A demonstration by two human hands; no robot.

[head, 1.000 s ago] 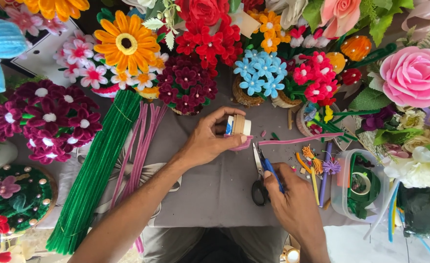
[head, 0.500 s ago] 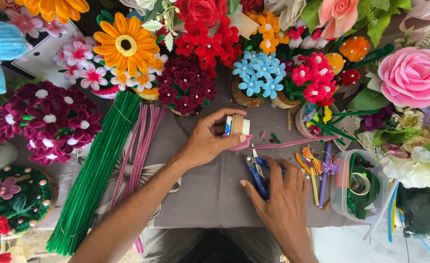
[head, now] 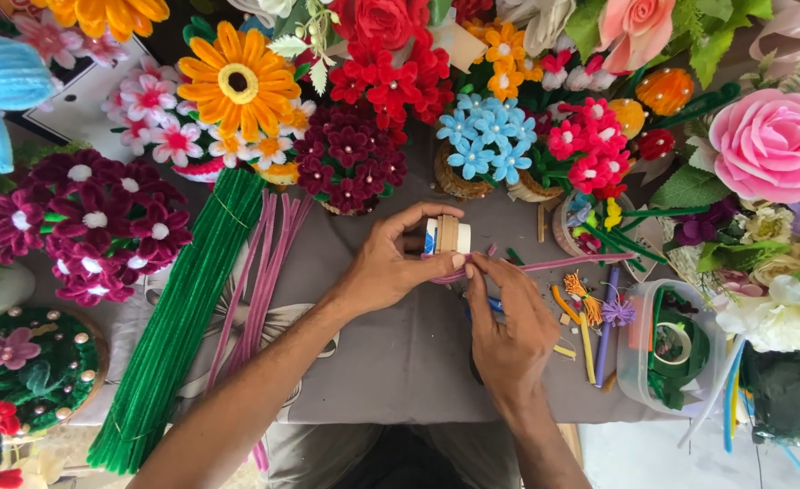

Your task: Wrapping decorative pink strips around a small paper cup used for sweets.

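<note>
Right now my left hand (head: 391,267) grips a small wooden block (head: 446,234) w/ a pink pipe cleaner (head: 563,264) against it; right hand (head: 507,321) pinches the cleaner just below the block. Cleaner's light, bendy, fuzzy — hold near the block. Green stem bundle (head: 183,317) lies well left of the block, clear plastic tub (head: 640,362) right; nothing blocks.

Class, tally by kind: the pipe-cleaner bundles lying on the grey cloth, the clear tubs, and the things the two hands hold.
Green pipe-cleaner bundle: 1
Pink pipe-cleaner bundle: 1
Clear plastic tub: 1
Small block in left hand: 1
Pink pipe cleaner pinched by right hand: 1
Total: 5
</note>
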